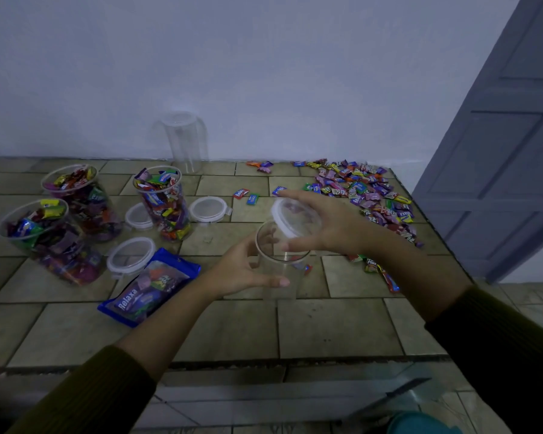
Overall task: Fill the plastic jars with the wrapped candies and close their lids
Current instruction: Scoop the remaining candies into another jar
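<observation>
Beside empty jar [283,277], candy bag [148,286]; lids [131,255]

Dim, bluish, soft-focus wide-angle view, edges bowed, shadows faint.

Left hand [245,270] and right hand [323,223] are bare; dark olive, ribbed knit sleeves [85,393] end mid-forearm.
</observation>
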